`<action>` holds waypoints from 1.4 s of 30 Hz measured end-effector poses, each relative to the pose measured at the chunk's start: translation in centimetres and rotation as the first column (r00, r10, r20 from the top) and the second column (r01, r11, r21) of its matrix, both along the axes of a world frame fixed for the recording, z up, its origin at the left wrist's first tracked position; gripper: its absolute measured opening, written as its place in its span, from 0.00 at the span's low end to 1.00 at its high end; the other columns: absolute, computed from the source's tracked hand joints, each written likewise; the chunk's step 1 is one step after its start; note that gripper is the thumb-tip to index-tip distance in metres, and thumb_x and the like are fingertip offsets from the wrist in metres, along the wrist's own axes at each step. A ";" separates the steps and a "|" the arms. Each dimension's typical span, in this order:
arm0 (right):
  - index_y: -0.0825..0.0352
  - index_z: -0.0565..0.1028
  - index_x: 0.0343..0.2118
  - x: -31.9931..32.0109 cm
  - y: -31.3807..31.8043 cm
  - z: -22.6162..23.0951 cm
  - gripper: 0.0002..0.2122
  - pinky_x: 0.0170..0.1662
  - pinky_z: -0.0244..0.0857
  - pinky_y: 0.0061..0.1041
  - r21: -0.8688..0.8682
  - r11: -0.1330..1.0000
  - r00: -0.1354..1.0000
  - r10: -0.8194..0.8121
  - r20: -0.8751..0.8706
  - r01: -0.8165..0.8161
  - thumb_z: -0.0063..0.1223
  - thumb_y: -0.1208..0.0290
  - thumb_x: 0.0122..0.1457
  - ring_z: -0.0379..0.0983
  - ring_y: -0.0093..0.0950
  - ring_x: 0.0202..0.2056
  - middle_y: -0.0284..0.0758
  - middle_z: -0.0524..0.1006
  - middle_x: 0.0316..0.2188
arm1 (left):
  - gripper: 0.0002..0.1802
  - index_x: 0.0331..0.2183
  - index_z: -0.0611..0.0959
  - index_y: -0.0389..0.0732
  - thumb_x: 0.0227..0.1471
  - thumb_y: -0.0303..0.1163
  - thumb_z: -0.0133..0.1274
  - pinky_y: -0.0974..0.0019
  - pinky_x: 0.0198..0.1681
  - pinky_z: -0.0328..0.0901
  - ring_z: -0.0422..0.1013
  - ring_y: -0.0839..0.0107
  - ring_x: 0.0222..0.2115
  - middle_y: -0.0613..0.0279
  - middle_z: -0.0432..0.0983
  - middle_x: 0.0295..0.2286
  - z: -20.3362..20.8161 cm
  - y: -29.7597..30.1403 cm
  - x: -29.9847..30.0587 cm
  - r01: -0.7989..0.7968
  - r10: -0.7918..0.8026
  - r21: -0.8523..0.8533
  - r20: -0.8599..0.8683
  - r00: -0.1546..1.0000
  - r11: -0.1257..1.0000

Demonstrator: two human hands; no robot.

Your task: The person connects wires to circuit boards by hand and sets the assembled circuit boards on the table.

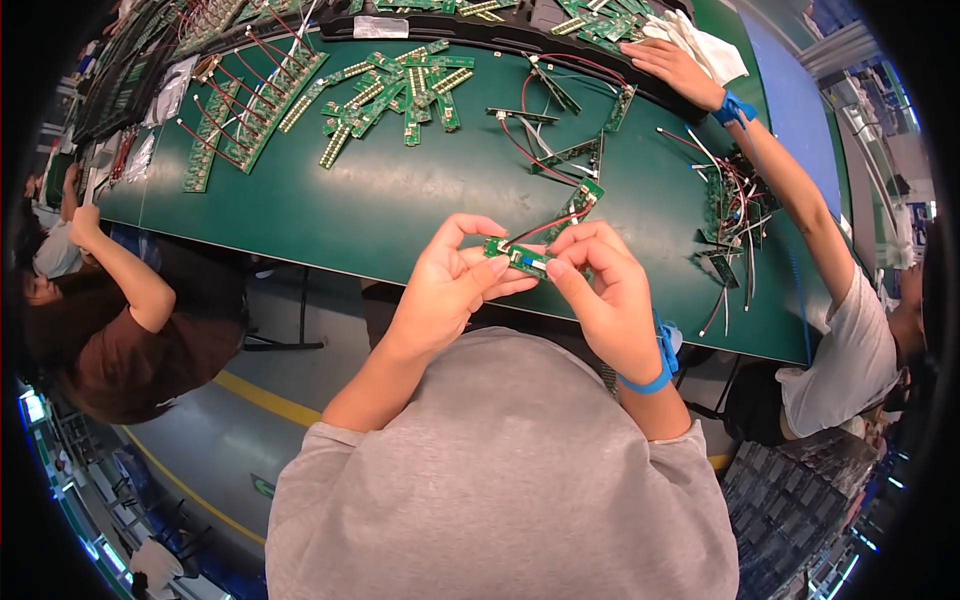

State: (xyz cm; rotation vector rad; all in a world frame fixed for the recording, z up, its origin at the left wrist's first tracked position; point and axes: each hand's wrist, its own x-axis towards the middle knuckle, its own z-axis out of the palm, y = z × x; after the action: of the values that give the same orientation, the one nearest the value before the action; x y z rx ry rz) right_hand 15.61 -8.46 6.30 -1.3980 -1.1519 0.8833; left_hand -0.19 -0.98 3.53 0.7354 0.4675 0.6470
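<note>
Between my two hands, near the table's front edge, is a small green circuit board (521, 259) with white connectors and a blue-and-white piece on it. My left hand (450, 280) pinches its left end between thumb and fingers. At the right end, my right hand (604, 285) grips it the same way; a blue band circles that wrist. A red and black cable (548, 226) runs from the board to a second green board (577, 208) just beyond my right fingers. From there another red cable leads to linked boards (570, 157) farther back.
Loose narrow boards (400, 95) lie heaped at the back middle, and panels with red wires (262, 110) at the left. A wired board pile (738, 205) sits at the right. A co-worker's arm (790, 165) reaches across the right side toward white gloves (705, 50). Another person (120, 320) is at the left.
</note>
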 end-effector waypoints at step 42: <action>0.73 0.71 0.23 -1.3 0.3 0.2 0.03 0.30 0.63 0.21 0.107 0.992 0.980 -0.086 0.178 0.067 0.53 0.81 0.47 0.67 0.25 0.29 0.37 0.67 0.29 | 0.13 0.39 0.61 0.35 0.53 0.21 0.45 0.63 0.47 0.65 0.70 0.65 0.39 0.45 0.72 0.37 0.1 -0.8 0.2 -0.073 0.071 0.050 0.047 0.996 0.996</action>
State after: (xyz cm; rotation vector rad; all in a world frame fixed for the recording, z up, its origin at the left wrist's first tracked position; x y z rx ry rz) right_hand 14.31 -8.21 6.51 -1.4530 -1.2538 0.6437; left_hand 0.00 -1.81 3.64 0.7537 0.4383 0.7444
